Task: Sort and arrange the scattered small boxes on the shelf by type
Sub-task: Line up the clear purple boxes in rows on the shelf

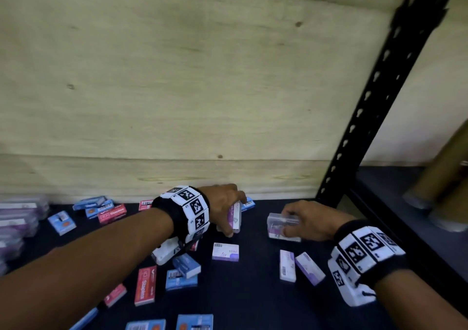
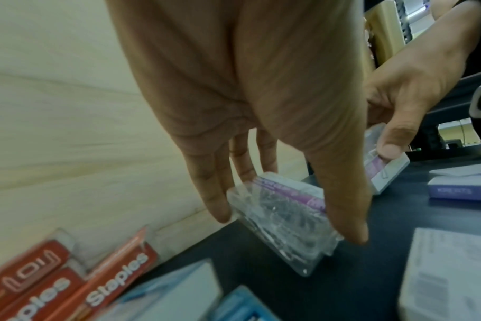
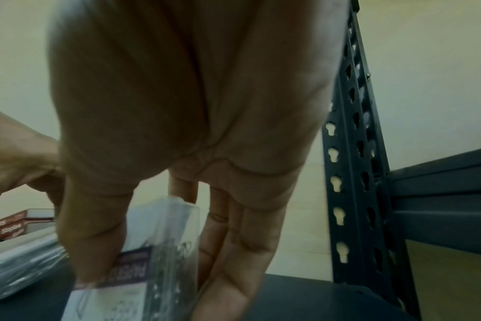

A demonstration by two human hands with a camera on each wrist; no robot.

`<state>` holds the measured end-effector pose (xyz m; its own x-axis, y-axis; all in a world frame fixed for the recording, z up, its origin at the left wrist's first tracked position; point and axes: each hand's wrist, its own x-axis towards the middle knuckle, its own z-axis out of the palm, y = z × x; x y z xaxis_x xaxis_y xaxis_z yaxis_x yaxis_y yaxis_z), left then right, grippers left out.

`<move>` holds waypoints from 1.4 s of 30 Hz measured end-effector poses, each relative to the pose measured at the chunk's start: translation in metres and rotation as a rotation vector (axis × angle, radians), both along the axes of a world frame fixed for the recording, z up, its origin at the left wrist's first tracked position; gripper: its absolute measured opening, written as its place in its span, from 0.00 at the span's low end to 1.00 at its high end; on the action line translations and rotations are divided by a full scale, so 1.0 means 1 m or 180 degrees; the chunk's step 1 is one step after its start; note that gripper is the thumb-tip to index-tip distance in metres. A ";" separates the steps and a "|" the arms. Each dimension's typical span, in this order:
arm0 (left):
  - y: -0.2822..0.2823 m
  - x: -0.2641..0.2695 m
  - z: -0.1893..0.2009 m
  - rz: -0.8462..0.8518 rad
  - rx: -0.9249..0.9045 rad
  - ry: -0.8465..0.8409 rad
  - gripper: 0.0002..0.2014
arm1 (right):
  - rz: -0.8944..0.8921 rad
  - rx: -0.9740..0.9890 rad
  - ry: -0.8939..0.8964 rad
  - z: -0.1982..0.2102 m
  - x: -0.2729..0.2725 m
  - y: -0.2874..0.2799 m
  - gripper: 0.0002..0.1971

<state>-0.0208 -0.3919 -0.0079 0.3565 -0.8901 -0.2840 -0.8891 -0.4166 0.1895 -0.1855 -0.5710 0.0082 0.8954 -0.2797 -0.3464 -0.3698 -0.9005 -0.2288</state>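
Gripping clear clip boxes: L hand [image 1: 222, 204] one [image 2: 283, 219], R hand [image 1: 307, 219] another [image 1: 282, 226].

"staples" stands in white on a red box [image 1: 145, 285] lying flat near the front of the shelf, and again on a red box [image 1: 112, 213] near the back wall. in the left wrist view two red boxes [image 2: 118, 269] also read "staples". other labels are too blurred.
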 end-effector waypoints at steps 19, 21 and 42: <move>0.132 -0.023 0.057 0.0386 -0.0817 0.0051 0.20 | 0.0383 -0.0150 0.0061 0.061 0.020 0.118 0.15; 0.174 -0.021 0.060 0.0641 -0.0865 0.0123 0.20 | 0.0715 -0.0298 0.0073 0.063 0.034 0.150 0.14; 0.507 -0.019 0.019 0.2389 -0.0487 0.0328 0.16 | 0.2518 -0.0297 0.0030 0.009 0.125 0.452 0.25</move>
